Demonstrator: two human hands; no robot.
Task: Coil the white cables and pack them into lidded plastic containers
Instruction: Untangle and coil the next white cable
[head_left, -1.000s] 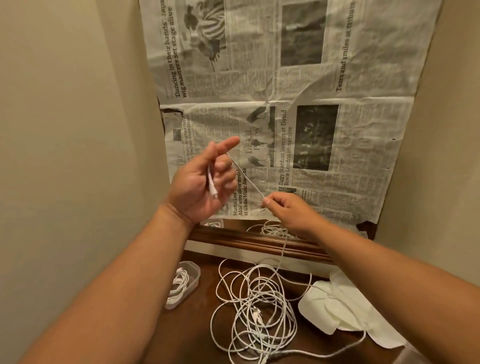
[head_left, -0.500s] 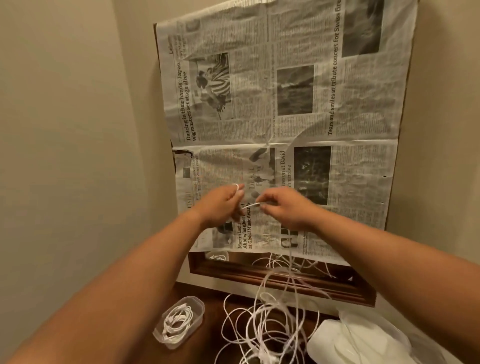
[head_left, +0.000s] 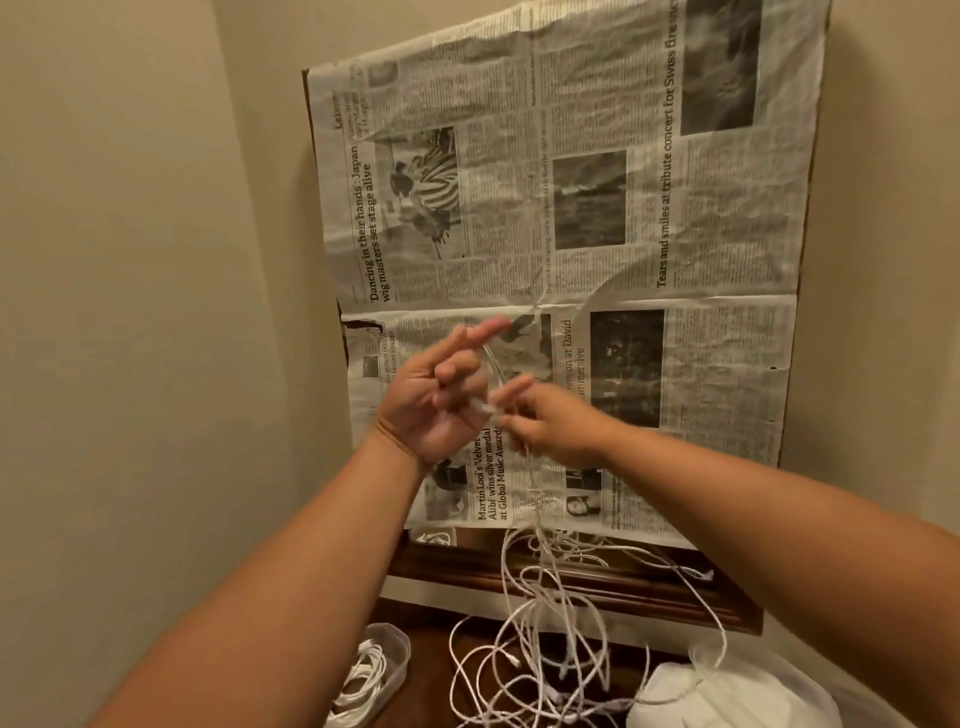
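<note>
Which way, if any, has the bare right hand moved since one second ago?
Yes: the right hand rose, from below the dark photo on the wall newspaper to beside its lower edge.

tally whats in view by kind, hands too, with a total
hands: 2 (left hand, right hand)
clear container: 1
white cable tangle: 1, strands uncountable
white plastic bag: 1
newspaper spread: 1
total: 6

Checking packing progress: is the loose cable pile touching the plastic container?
Apart: the head view shows bare dark wood between the plastic container and the loose cable pile.
</note>
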